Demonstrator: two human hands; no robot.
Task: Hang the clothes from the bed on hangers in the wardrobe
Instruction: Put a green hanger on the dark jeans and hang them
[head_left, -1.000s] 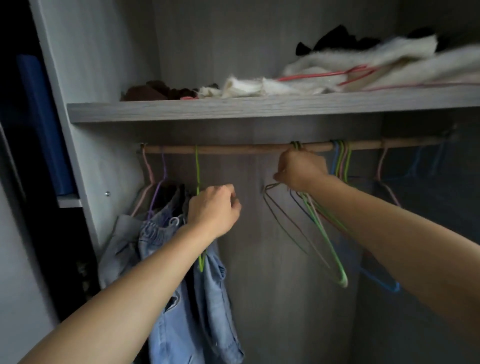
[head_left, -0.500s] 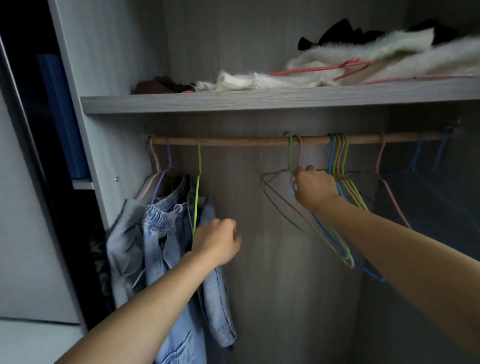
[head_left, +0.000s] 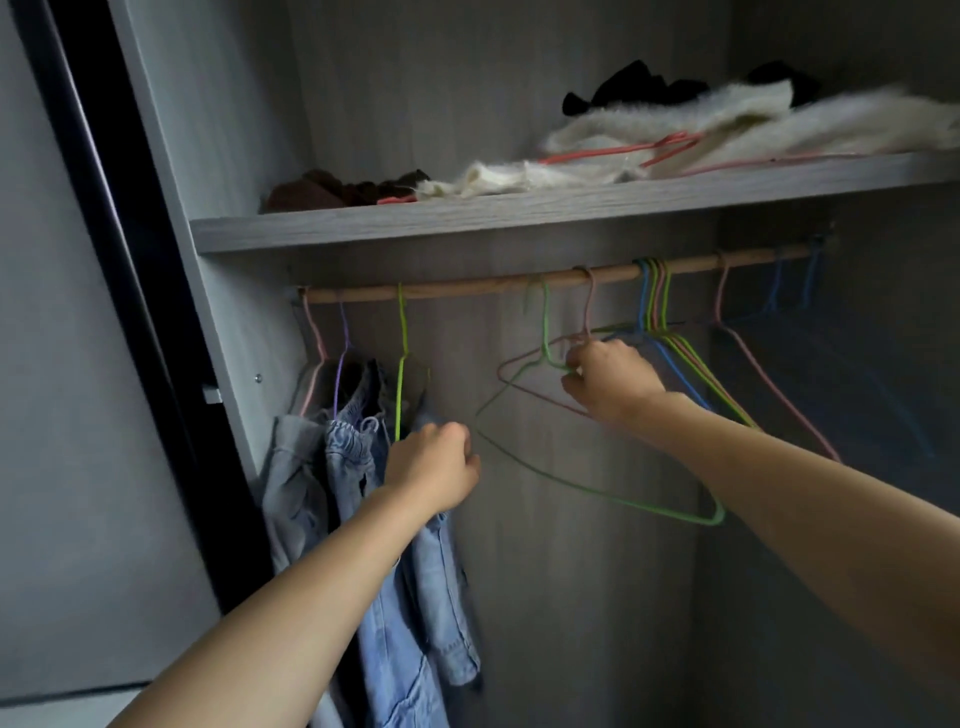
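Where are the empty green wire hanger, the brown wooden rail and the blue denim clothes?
Empty green wire hanger (head_left: 545, 332): head view, on its neck below the hook.
Brown wooden rail (head_left: 467, 285): head view, on a bare middle stretch.
Blue denim clothes (head_left: 415, 597): head view, on the lower hanging fabric.

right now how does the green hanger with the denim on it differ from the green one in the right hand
The left hanger carries denim; the right hanger is bare. The left hanger hangs straight from the rod; the right hanger is tilted. The right hand grips the right hanger's neck; the left hanger's neck is free. Both are thin green wire.
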